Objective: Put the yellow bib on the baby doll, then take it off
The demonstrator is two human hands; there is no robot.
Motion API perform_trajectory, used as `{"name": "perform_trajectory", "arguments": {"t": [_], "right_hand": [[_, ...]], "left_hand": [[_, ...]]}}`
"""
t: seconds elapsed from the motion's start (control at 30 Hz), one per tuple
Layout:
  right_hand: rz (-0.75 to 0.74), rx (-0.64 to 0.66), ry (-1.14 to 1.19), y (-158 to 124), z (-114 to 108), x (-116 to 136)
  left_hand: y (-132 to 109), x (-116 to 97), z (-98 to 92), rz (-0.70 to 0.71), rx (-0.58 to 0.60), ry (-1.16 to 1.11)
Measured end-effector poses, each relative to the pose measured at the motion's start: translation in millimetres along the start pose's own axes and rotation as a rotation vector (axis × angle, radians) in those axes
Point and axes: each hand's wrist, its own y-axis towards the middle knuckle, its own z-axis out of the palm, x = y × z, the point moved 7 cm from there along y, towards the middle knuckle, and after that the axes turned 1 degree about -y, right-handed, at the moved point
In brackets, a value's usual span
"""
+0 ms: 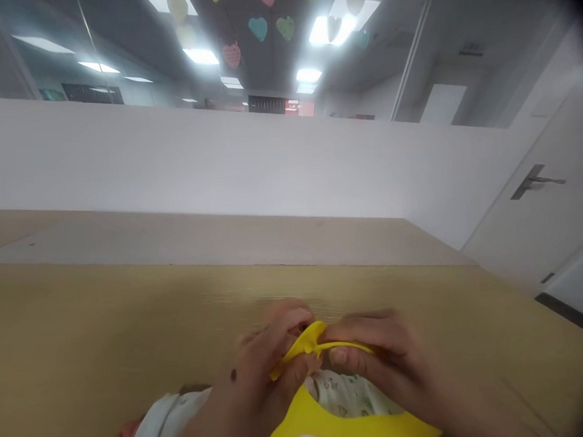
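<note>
A yellow bib [366, 431] with a white line design lies over patterned white clothing [340, 388] on a small figure, either a doll or a baby. My hands mostly cover the figure's head. Near the neck, my left hand [270, 373] pinches one end of the bib's strap [307, 340], a wide tab with a small knob. My right hand [388, 348] grips the strap's thinner end, thumb below and fingers above. The two ends meet or overlap between my hands; whether they are joined I cannot tell.
The figure lies on a light wooden table [104, 325], its white sleeve [168, 417] at lower left. Beyond are a pale ledge [247, 238], a white low wall [218, 164] and glass with paper hearts [258, 29]. A door with a metal handle [536, 180] stands at right.
</note>
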Motion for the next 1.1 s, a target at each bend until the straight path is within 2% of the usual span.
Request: {"name": "perform_trajectory", "arguments": {"t": [0.1,0.2,0.47,0.67,0.97,1.1], "right_hand": [[-0.004,0.027,0.096,5,3,-3],[-0.028,-0.03,0.166,9,1,-6],[0.035,-0.159,0.099,-9,0,-22],[0.028,-0.282,0.052,-9,0,-25],[0.025,-0.202,0.033,3,12,-33],[0.046,-0.169,0.045,6,15,-40]], "left_hand": [[3,0,0.5,-0.012,0.02,-0.09],[3,3,1.8,-0.038,0.01,-0.133],[-1,21,7.4,-0.062,-0.103,-0.088],[4,18,13.0,-0.128,0.022,-0.141],[4,13,16.0,-0.193,0.085,-0.264],[4,11,16.4,-0.151,0.091,-0.295]]}}
